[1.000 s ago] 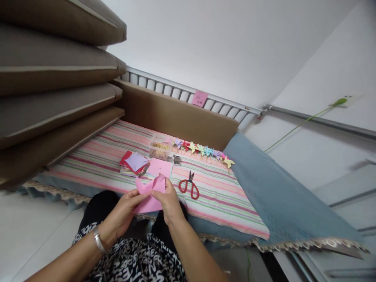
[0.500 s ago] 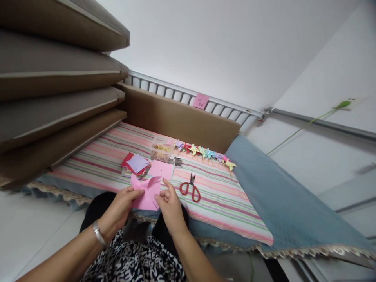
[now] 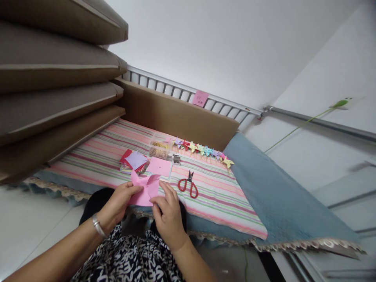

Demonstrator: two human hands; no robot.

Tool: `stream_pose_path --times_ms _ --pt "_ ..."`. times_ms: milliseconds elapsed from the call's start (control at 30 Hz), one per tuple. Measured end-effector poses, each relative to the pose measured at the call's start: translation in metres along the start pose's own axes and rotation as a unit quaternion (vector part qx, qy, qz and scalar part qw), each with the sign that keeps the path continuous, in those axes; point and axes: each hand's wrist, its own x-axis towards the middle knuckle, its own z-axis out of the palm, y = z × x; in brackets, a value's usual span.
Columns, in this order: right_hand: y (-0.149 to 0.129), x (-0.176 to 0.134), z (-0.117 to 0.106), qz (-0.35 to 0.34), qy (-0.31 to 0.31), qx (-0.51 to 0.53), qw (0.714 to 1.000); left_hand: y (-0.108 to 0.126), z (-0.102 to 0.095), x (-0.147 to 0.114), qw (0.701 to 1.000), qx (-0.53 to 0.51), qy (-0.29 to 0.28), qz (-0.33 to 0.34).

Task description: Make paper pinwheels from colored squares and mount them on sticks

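Note:
A partly folded pink paper pinwheel is held over the near edge of the cloth, two of its corners bent up toward the middle. My left hand pinches it from the left, thumb on top near the centre. My right hand grips its lower right part between thumb and fingers. Just beyond lies a flat pink paper square with a small dark mark at its centre. Left of that is a stack of coloured paper, a lilac sheet on top. Red-handled scissors lie to the right, blades pointing away.
A clear plastic box with thin sticks and gold pieces stands behind the paper, a small metal clip-like item beside it. Several finished pinwheels line the back of the striped cloth. Stacked cushions rise on the left.
My right hand has shifted from the paper's right side to its lower right edge, its fingers more curled. The left hand keeps its pinch. The camera view has moved slightly.

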Motion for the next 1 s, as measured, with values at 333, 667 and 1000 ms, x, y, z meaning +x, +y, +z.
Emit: stream_pose_path --times_ms 333,667,1000 --pt "-0.002 0.008 -0.002 0.104 -0.012 0.043 0.994 -0.007 0.004 -0.006 0.998 0.051 -0.017 0.018" --pt "-0.005 0.012 0.005 0.128 -0.017 0.013 0.992 -0.010 0.008 -0.010 0.996 0.074 -0.027 0.032" --pt "-0.011 0.015 0.003 0.118 -0.020 -0.027 0.992 -0.013 0.003 -0.007 0.997 0.058 -0.045 0.016"
